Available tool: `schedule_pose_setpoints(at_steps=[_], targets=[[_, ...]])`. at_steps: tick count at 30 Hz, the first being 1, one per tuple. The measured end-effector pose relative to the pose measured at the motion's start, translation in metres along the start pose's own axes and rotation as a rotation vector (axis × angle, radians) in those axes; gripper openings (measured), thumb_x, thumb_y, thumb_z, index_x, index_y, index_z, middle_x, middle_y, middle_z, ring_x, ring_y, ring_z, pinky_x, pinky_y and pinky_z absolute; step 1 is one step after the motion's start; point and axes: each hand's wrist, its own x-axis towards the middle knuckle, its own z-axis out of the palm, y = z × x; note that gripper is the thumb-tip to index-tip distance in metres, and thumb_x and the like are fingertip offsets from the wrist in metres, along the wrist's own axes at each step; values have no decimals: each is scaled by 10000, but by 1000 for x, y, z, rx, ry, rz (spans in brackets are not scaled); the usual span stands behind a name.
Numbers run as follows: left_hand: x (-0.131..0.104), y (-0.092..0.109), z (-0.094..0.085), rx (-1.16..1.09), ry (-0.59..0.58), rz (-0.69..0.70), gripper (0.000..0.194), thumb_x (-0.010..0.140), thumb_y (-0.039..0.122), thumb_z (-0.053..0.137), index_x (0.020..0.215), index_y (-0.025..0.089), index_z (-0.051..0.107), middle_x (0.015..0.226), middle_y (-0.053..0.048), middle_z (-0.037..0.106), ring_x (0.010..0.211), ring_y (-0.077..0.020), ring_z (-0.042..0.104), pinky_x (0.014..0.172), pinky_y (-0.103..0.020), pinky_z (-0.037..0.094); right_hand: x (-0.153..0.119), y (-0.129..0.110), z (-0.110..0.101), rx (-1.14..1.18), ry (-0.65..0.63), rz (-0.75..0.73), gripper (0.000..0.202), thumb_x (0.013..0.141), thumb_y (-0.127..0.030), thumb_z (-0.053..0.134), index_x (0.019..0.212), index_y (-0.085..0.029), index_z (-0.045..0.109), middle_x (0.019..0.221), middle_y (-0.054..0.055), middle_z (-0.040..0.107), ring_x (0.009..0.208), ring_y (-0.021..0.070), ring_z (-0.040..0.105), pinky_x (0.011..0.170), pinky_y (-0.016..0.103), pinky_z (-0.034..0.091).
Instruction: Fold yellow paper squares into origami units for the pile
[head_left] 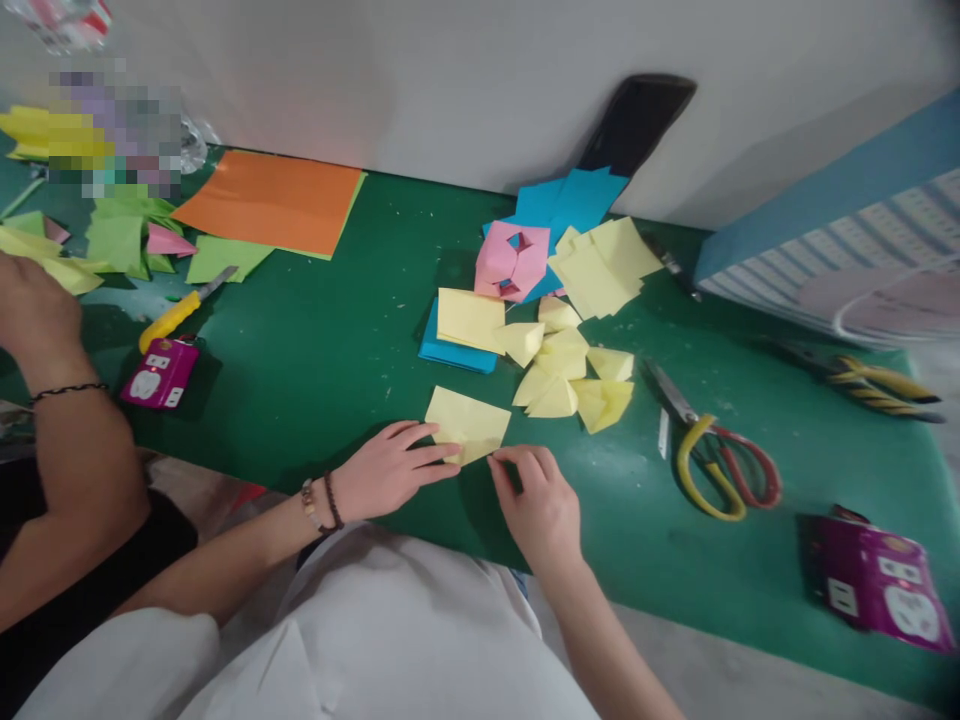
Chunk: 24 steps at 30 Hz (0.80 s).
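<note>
A pale yellow paper (466,420) lies on the green table near its front edge. My left hand (394,465) rests on the paper's lower left part, fingers spread. At the paper's lower right corner, my right hand (536,495) has thumb and index finger pinched together; whether the corner is between them is too small to tell. Behind the paper sit small yellow squares (471,318) on blue paper (454,352). Several folded yellow pieces (555,372) are heaped to the right, with a pink folded piece (512,258) and a stack of yellow sheets (606,268) behind them.
Scissors (712,450) and pliers (877,385) lie right, near a purple box (881,580). A black phone (637,120) leans on the wall. Left are a yellow knife (176,315), another purple box (160,374), orange paper (277,200) and another person's arm (82,450).
</note>
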Motion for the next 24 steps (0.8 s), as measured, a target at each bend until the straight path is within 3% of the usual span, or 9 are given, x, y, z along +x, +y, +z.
schedule_pose_setpoints(at_steps=[5, 13, 17, 19, 24], targets=[[0, 1, 2, -33, 3, -34, 554, 923, 106, 419, 1466, 198, 355, 1413, -22, 531, 1338, -235, 376, 1092, -406, 354, 2, -5, 14, -26, -38, -64, 183, 943, -217, 495, 799, -194, 605, 703, 17, 591, 604, 128, 549, 557, 242, 398], [0, 1, 4, -42, 27, -49, 515, 929, 125, 407, 1443, 160, 386, 1371, -67, 563, 1337, -231, 385, 1091, -405, 368, -5, -31, 20, 108, -124, -149, 227, 939, -180, 491, 737, -209, 590, 662, 3, 603, 568, 115, 550, 543, 242, 419], [0, 0, 3, -46, 13, -30, 553, 907, 106, 425, 1450, 205, 385, 1420, -26, 524, 1338, -249, 376, 1095, -420, 345, 1, -9, 10, 168, -77, -115, 134, 931, -196, 503, 950, -222, 634, 860, 55, 673, 781, 159, 643, 687, 271, 529], [0, -3, 2, -50, -3, -7, 553, 894, 106, 446, 1430, 242, 420, 1431, -4, 513, 1330, -260, 386, 1081, -427, 353, 7, 10, 4, 125, 28, -77, 236, 917, -182, 507, 1122, -218, 618, 1044, 114, 660, 935, 216, 636, 771, 346, 550], [0, -18, -4, -107, 39, 83, 359, 889, 187, 484, 1220, 219, 621, 1347, -24, 590, 1320, -269, 415, 1076, -433, 361, 21, 42, -3, -18, -12, -299, 298, 887, -121, 547, 1137, -251, 643, 1254, 136, 588, 1049, 258, 595, 859, 437, 529]])
